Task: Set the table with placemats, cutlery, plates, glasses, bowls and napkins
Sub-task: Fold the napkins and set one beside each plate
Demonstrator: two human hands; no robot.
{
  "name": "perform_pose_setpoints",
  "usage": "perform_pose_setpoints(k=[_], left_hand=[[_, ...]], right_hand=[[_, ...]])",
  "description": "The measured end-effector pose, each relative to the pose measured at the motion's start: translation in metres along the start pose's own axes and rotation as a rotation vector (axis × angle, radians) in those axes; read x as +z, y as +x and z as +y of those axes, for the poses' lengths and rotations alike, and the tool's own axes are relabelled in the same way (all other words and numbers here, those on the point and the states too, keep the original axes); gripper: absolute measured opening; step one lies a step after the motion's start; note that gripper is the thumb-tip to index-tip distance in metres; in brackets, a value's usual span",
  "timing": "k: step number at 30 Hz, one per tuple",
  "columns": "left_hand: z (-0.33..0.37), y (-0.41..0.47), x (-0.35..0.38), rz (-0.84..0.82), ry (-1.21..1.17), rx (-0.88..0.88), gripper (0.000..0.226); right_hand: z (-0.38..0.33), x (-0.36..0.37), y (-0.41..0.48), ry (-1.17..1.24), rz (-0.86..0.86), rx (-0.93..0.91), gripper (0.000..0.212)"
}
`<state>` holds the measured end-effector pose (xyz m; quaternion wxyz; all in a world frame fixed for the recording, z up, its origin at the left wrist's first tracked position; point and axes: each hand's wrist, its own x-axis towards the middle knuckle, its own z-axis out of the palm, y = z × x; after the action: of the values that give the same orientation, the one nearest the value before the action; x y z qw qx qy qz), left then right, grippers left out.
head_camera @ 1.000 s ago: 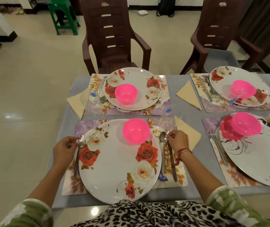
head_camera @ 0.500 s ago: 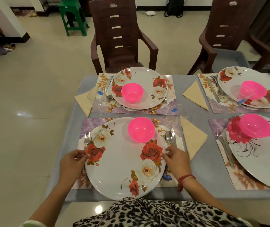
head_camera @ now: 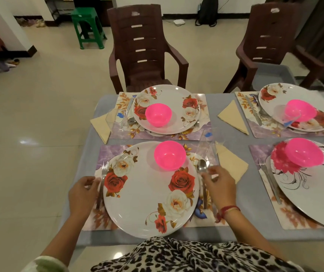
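Head view: the left hand [head_camera: 82, 193] has its fingers loosely curled, fingertips at the handle of the steel fork [head_camera: 103, 178]; whether it pinches the fork cannot be told. The right hand [head_camera: 219, 185], blurred, is half-bent over the handle of the steel spoon [head_camera: 202, 167], and its grip is also unclear. Between the hands, on the grey-clothed desk [head_camera: 233, 139], sits the round white rose-printed plate [head_camera: 147, 193], with a bright pink plastic bowl [head_camera: 170, 155] on its far side. Just beyond the right hand lies a folded cream napkin [head_camera: 230, 163].

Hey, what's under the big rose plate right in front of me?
A floral placemat; its edges show around the plate. The middle of it, and anything else beneath, is covered.
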<state>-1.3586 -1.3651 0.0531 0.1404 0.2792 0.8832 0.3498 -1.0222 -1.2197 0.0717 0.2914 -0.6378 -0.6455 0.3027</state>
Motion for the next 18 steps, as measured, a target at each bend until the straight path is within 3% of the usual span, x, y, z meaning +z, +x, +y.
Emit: perform_pose_setpoints(k=[3,6,9,18], left_hand=[[-0.006,0.003,0.001,-0.048,0.045,0.014,0.022],[-0.004,0.002,0.004,-0.08,0.067,0.034,0.027],[-0.002,0.001,0.005,-0.081,0.081,0.057,0.028],[-0.005,0.003,0.005,-0.066,0.075,0.043,0.022]], right_hand=[[-0.004,-0.014,0.035,0.13,0.122,-0.023,0.058],[-0.01,-0.016,0.069,0.125,-0.043,0.026,0.094],[-0.015,-0.008,0.084,0.146,-0.118,0.029,0.095],[-0.029,0.014,0.086,0.108,-0.044,-0.005,0.083]])
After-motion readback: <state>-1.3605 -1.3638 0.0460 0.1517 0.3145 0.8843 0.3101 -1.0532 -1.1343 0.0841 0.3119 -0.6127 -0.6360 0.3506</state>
